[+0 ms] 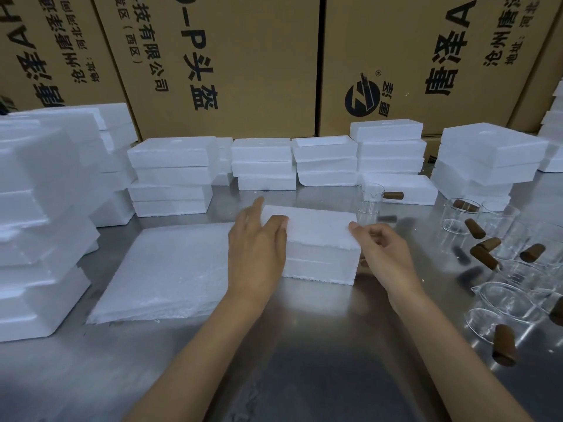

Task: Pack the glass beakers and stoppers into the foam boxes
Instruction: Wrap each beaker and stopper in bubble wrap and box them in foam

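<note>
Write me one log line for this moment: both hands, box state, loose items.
left hand: on closed foam box | right hand: holds its right edge | beakers, stoppers: loose at right

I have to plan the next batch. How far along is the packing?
Done, it seems: closed foam boxes stacked at the back and left. In hand: the left hand and right hand hold a closed box by its ends. Left: many loose beakers and brown stoppers at the right.
</note>
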